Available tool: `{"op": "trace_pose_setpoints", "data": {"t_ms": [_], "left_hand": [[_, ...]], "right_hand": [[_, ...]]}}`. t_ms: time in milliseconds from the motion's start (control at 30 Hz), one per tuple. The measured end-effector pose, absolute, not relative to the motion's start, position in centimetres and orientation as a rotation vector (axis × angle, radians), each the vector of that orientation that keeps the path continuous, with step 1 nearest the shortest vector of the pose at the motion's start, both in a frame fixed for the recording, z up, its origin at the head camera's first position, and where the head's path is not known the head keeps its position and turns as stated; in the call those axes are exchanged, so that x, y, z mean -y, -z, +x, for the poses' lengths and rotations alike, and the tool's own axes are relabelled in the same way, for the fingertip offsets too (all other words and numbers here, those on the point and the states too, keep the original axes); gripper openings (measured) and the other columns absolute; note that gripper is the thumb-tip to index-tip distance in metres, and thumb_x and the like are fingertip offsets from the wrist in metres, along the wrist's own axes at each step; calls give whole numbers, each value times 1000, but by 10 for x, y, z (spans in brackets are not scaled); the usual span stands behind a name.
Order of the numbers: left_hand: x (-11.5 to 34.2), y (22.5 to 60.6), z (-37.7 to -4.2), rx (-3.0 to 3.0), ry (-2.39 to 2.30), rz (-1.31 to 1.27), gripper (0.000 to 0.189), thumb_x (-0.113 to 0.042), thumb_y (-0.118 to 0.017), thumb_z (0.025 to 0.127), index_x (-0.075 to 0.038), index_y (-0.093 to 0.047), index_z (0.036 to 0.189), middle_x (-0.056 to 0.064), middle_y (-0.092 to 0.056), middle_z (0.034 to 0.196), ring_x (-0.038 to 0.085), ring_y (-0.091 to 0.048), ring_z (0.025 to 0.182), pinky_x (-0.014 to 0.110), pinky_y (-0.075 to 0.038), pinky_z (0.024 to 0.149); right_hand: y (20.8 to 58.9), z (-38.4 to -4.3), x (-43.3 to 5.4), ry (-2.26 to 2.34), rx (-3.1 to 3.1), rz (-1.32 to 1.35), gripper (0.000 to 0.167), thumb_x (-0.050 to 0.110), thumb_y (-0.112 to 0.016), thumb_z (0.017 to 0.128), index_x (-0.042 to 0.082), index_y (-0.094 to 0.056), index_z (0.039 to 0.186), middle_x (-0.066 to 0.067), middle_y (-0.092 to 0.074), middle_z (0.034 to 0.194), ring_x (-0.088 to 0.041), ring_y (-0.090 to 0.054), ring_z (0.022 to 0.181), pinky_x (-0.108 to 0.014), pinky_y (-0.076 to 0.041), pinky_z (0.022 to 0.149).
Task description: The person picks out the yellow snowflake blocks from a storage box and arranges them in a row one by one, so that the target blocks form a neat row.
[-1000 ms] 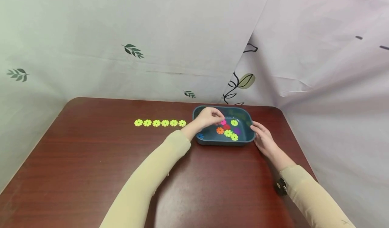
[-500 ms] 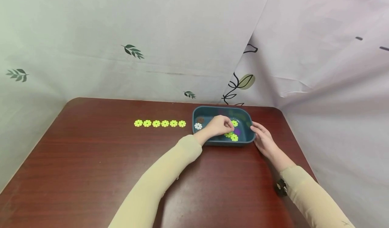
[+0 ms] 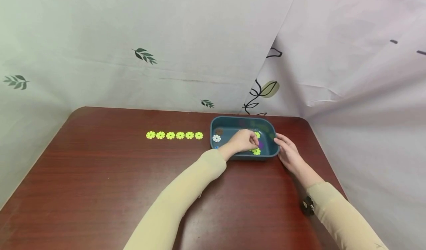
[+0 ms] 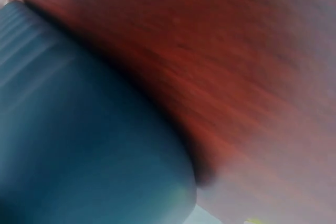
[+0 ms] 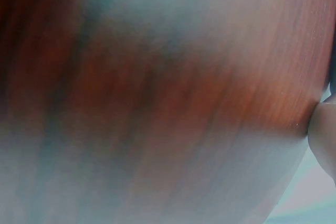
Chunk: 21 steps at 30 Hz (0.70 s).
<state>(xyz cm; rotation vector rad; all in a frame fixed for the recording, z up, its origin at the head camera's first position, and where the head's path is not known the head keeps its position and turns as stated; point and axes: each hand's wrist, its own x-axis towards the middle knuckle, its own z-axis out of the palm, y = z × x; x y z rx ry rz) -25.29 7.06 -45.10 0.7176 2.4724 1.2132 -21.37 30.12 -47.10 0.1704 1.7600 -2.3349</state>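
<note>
A dark blue-green plastic tray (image 3: 244, 156) stands at the table's back right. My left hand (image 3: 244, 140) reaches into it, fingers bent down over the notched flower-shaped discs; whether they pinch one is hidden. A yellow-green disc (image 3: 256, 151) shows just below the fingertips, another yellow-green disc (image 3: 257, 135) behind them and a purple disc (image 3: 261, 145) to their right. At the tray's left end lie a white disc (image 3: 216, 138), a brown disc (image 3: 218, 131) and a partly covered blue disc (image 3: 216, 147). My right hand (image 3: 288, 153) grips the tray's right end, thumb at the rim.
Left of the tray, several yellow-green discs (image 3: 180, 135) lie in a straight row on the reddish-brown table (image 3: 110, 191). Pale patterned cloth (image 3: 173, 50) hangs behind and to the right. A dark round object (image 3: 307, 205) sits by the right sleeve.
My left hand has moved right and down inside the tray, uncovering the white and brown discs and covering the pink, red and orange ones. My right hand stays on the tray.
</note>
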Motion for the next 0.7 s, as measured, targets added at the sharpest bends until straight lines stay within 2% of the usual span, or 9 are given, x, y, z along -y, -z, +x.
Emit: {"op": "trace_pose_setpoints", "data": {"t_ms": [300,700], "left_hand": [[-75,453,-254,-2561,-1020,753,11,-14,-82,93,-13,-77,103,0,-76,102,10,-69,94,19,-54,85],[-78,454,-252,-2576,-911,810,22,-18,-86,91,-12,-76,110,1,-75,111,12,-67,104,19,-54,92]], "right_hand": [[470,-213,-301,2345,-1754,141,28,6,-49,111,22,-72,113,12,-75,109,-1,-69,101,-16,-55,89],[471,-214,-300,2353,-1760,135,30,5,-48,111,23,-73,111,11,-75,108,-1,-69,100,-16,-54,90]]}}
